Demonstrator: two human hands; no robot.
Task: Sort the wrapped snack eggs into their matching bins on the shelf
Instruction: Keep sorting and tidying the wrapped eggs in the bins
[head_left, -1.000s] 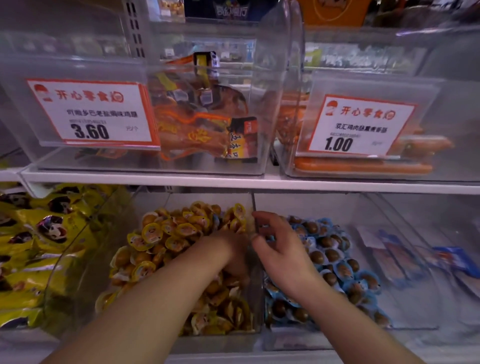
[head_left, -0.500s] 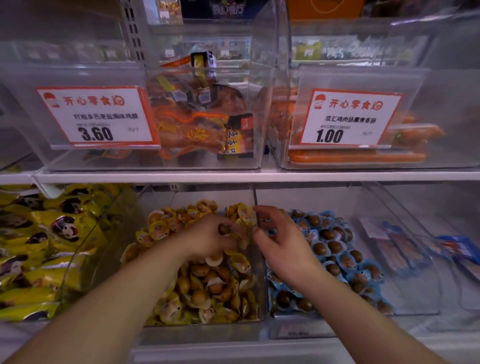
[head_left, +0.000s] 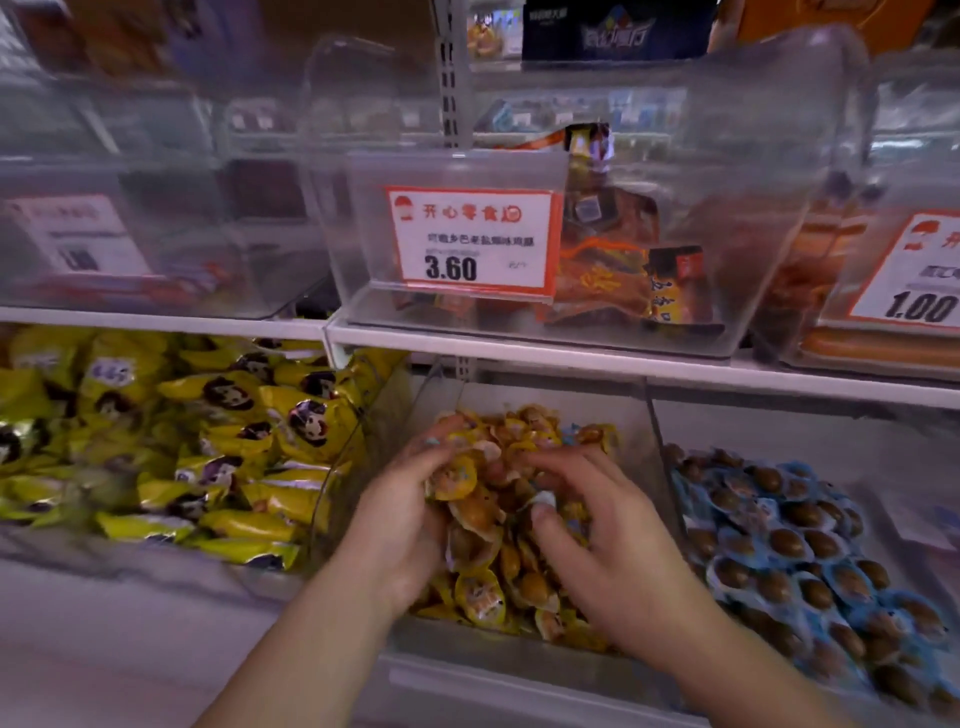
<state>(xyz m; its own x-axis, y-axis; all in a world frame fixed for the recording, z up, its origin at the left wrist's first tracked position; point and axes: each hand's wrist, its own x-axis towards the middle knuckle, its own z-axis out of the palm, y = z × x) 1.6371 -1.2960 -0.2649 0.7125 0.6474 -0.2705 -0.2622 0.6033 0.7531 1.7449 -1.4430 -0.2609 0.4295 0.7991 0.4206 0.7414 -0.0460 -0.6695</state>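
Yellow-wrapped eggs (head_left: 524, 582) fill a clear bin (head_left: 498, 657) on the lower shelf. To its right, blue-wrapped brown eggs (head_left: 795, 551) lie in the neighbouring clear bin (head_left: 662, 447). Both hands are inside the yellow bin. My left hand (head_left: 402, 525) is curled around a clump of yellow-wrapped eggs at the pile's left side. My right hand (head_left: 602, 556) digs into the pile's right side, thumb and forefinger pinching a pale blue-wrapped egg (head_left: 543, 500). Another blue wrapper (head_left: 571, 431) pokes out near the back of the yellow pile.
Yellow snack packets (head_left: 208, 447) are heaped in the bin to the left. The upper shelf (head_left: 519, 351) holds clear bins with price cards, 3.60 (head_left: 470, 241) above the hands and 1.00 (head_left: 919, 291) at the right edge. The shelf edge overhangs the bins.
My right hand has come off the divider between the bins and gone into the yellow pile. My left hand has gathered yellow eggs. The view has swung left.
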